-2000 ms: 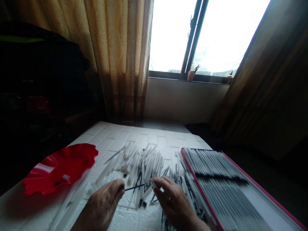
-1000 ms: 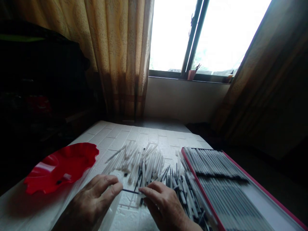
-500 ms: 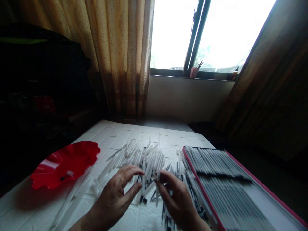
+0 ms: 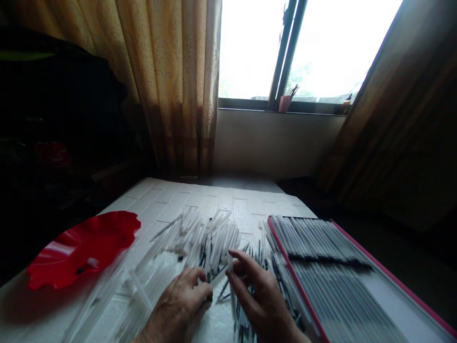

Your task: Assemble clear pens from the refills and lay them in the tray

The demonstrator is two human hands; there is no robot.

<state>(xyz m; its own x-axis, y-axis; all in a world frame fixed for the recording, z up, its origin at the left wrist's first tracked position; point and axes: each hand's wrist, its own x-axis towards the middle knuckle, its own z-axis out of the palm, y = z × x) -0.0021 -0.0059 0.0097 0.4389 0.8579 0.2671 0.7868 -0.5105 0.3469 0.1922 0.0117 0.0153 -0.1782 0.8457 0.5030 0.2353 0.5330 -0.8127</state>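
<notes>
My right hand (image 4: pixel 262 297) pinches a whitish, see-through pen barrel (image 4: pixel 233 305), held upright between thumb and fingers. My left hand (image 4: pixel 180 300) is low over the table with its fingers closed. A small black pen cap (image 4: pixel 209 298) shows partly at its fingertips; the rest is hidden by the hand. Beyond both hands lies a loose pile of clear pen barrels (image 4: pixel 193 233). Thin dark refills (image 4: pixel 223 293) lie between the hands and beside the right one.
A pink-edged box (image 4: pixel 296 281) with rows of pens stands at the right. On the left is a red wavy-rimmed bowl (image 4: pixel 103 238) with small bits in it. Long clear plastic pieces (image 4: pixel 93 300) lie near the bowl on the white brick-patterned table (image 4: pixel 157 195).
My left hand has moved down and its fingers have closed where black caps lay. My right hand keeps the barrel at nearly the same place. The view has shifted slightly.
</notes>
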